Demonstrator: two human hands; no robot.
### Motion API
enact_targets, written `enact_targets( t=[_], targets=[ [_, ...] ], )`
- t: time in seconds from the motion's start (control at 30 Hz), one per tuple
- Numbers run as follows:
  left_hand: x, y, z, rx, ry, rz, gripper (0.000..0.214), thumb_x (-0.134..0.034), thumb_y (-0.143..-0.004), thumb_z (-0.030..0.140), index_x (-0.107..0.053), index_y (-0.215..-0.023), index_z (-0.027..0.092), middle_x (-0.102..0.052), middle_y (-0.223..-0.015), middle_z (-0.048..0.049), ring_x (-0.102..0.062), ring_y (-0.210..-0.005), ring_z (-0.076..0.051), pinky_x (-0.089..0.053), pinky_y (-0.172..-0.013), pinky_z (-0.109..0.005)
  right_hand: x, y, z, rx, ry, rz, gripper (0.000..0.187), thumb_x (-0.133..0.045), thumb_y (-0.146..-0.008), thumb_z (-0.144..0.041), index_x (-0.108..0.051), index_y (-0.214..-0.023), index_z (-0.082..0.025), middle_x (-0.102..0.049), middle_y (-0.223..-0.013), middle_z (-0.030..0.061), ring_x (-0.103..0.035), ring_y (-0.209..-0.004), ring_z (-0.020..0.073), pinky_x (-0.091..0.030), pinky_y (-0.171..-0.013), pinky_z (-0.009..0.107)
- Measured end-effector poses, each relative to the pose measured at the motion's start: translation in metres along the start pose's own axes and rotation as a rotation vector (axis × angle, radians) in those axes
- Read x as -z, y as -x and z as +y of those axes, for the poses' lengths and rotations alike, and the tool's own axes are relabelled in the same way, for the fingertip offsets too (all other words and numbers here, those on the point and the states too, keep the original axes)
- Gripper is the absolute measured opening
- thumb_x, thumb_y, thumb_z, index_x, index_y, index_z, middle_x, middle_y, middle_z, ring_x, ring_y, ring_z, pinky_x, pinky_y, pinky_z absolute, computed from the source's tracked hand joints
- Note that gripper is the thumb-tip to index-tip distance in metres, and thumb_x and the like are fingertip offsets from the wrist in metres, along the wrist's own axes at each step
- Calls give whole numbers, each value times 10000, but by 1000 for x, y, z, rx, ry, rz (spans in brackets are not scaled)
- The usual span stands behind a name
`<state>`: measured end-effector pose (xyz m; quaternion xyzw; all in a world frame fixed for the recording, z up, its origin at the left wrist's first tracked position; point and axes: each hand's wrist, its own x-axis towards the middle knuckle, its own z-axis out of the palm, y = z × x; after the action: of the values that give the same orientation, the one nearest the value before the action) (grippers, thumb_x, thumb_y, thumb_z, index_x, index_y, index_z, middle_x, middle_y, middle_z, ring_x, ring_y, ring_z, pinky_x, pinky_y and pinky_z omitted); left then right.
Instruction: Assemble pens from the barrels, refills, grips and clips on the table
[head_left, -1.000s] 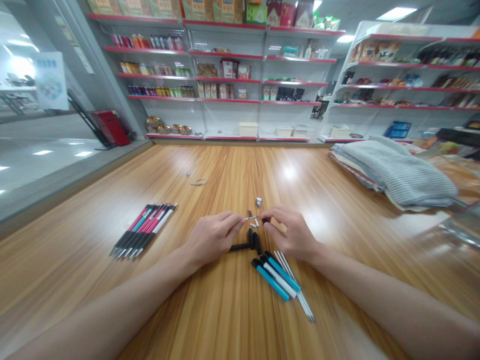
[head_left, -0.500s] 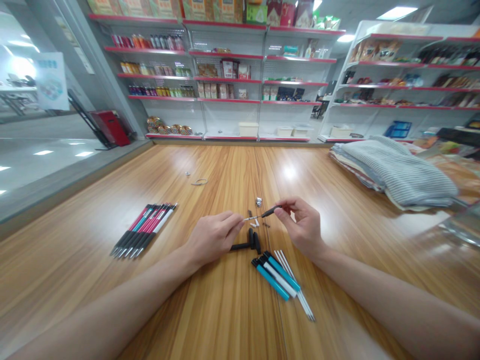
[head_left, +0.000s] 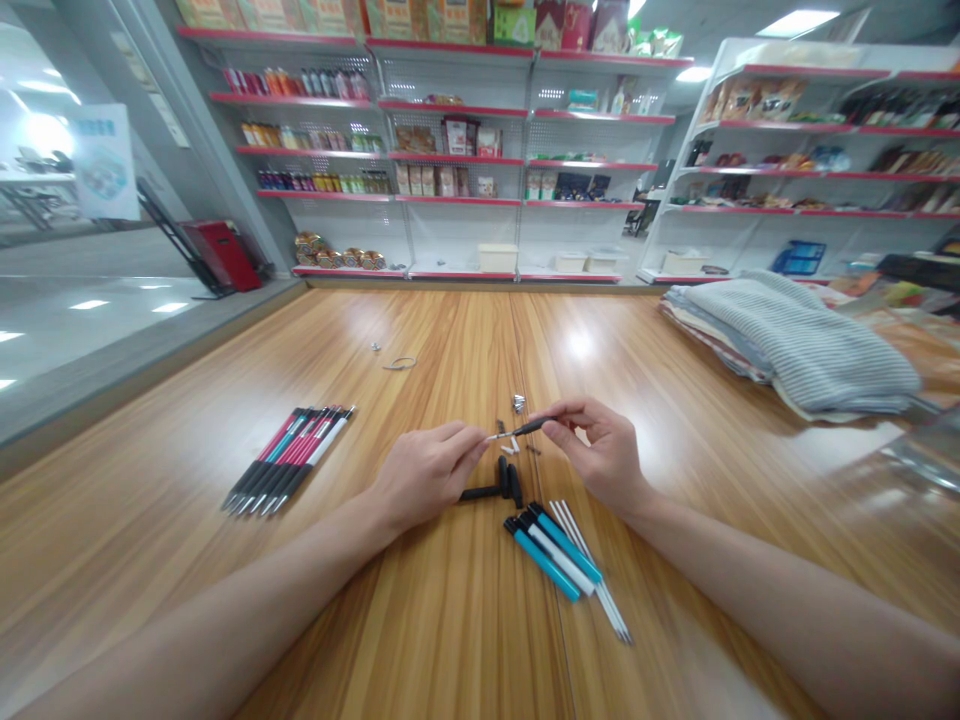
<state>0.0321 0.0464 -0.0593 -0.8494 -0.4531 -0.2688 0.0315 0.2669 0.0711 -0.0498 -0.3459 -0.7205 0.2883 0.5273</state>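
My left hand [head_left: 424, 472] pinches a thin white pen refill [head_left: 498, 437] whose tip points right. My right hand [head_left: 604, 455] pinches a small black pen part [head_left: 529, 428] and holds its end against the refill's tip, just above the wooden table [head_left: 450, 620]. Below the hands lie black pen grips [head_left: 504, 484], and nearer me teal and white pen barrels [head_left: 551, 551] beside loose white refills [head_left: 600, 588]. Small metal and white bits [head_left: 517, 404] lie just beyond the hands.
A row of assembled pink, teal and white pens [head_left: 289, 456] lies to the left. A ring-like bit [head_left: 399, 364] sits farther back. Folded grey striped cloth [head_left: 795, 340] is stacked at the right. Store shelves [head_left: 457, 150] line the back wall.
My right hand picked up the small black part, raised it, then brought it left to the refill's tip. My left hand stayed still with the refill.
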Motion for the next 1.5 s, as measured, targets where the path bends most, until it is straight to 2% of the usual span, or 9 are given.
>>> enact_targets(
  t=[0.13,0.27,0.37,0.57,0.7,0.97,1.13,1.4,1.5],
  targets=[
    [1,0,1,12,4,-6,237,-408,-970,310,-617,-941,202,-616,-794,-29,-589,-719,-135,-418,-649,-242,0,-1,2,-43,-62,-1,152,-643,-863,-312,-621,-947,-187,-710,-894,56,-662,-780,178,-507,-688,306],
    [1,-1,2,9,11,-3,239,-408,-971,309,-612,-919,195,-613,-786,-28,-581,-704,-132,-421,-648,-243,0,0,4,-57,-39,31,185,-656,-849,-344,-626,-927,-179,-702,-836,50,-657,-745,175,-491,-628,283],
    [-1,0,1,-2,23,9,237,-408,-972,307,-613,-930,195,-616,-786,-29,-582,-704,-133,-423,-651,-243,-1,0,6,-54,-33,4,196,-655,-847,-355,-635,-937,-182,-692,-817,44,-639,-704,163,-483,-600,275],
    [-2,1,0,-28,80,7,197,-458,-961,307,-590,-1076,217,-660,-920,-23,-609,-781,-139,-433,-674,-242,-3,1,5,62,137,-59,126,-677,-827,-311,-671,-893,-204,-620,-735,7,-521,-621,125,-446,-585,269],
    [-2,2,0,-59,95,-10,211,-470,-959,301,-577,-1118,213,-667,-951,-25,-617,-814,-140,-439,-692,-241,-3,2,2,152,224,-121,110,-665,-839,-282,-693,-921,-214,-575,-721,7,-512,-648,131,-438,-606,274],
    [0,3,2,-106,45,-12,187,-461,-962,296,-590,-1056,198,-628,-827,-18,-574,-716,-127,-388,-619,-243,-3,2,1,287,301,-191,132,-626,-874,-275,-681,-973,-207,-639,-786,34,-564,-751,164,-460,-684,298],
    [-1,3,1,-112,17,-8,178,-453,-965,299,-584,-1010,187,-616,-821,-13,-551,-685,-119,-361,-599,-245,-4,2,1,319,319,-244,139,-584,-887,-201,-652,-1008,-197,-653,-860,43,-564,-813,173,-459,-730,315],
    [-1,2,1,-121,-6,-3,178,-453,-967,306,-580,-978,181,-605,-803,-4,-536,-661,-112,-336,-581,-250,-3,1,3,321,334,-269,167,-616,-863,-207,-628,-1028,-189,-646,-891,49,-563,-846,183,-457,-755,330],
    [-1,2,1,-126,0,-2,175,-455,-968,304,-582,-997,188,-610,-809,-2,-547,-670,-112,-338,-582,-246,-3,1,3,331,346,-281,114,-595,-877,-208,-631,-983,-190,-639,-862,48,-560,-842,188,-452,-756,338]
  ],
)
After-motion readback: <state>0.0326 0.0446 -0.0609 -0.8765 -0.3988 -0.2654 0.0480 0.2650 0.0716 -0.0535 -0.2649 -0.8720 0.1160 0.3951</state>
